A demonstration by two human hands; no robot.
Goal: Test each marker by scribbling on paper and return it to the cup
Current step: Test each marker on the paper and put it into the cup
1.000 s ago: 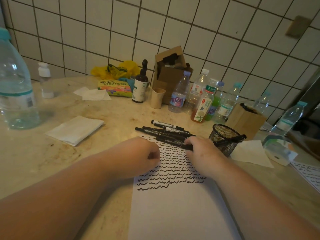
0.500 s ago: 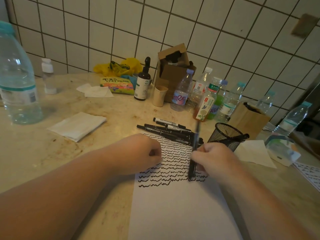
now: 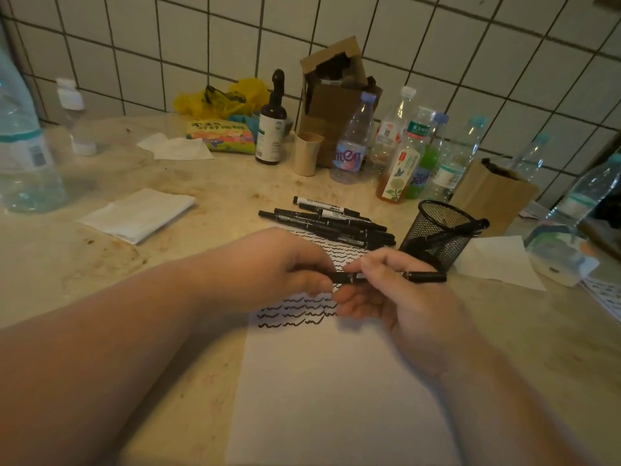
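I've swung the slim black marker (image 3: pixel 386 276) level above the scribbled white paper sheet (image 3: pixel 322 381); right hand (image 3: pixel 400 297) holds its barrel, left hand (image 3: pixel 285 267) pinches the cap end, so uncapping looks next.

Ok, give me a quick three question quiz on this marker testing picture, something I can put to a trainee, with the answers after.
1. True or false: both hands hold the same marker.
2. Where does the mesh cup stand relative to the paper: A) at its far right corner, B) on its near left, C) in the middle of the sheet?
3. Fill in: the loose markers lie at the paper's ____ edge.

Key: 1. True: left hand and right hand each grip it. 2. A. 3. Far.
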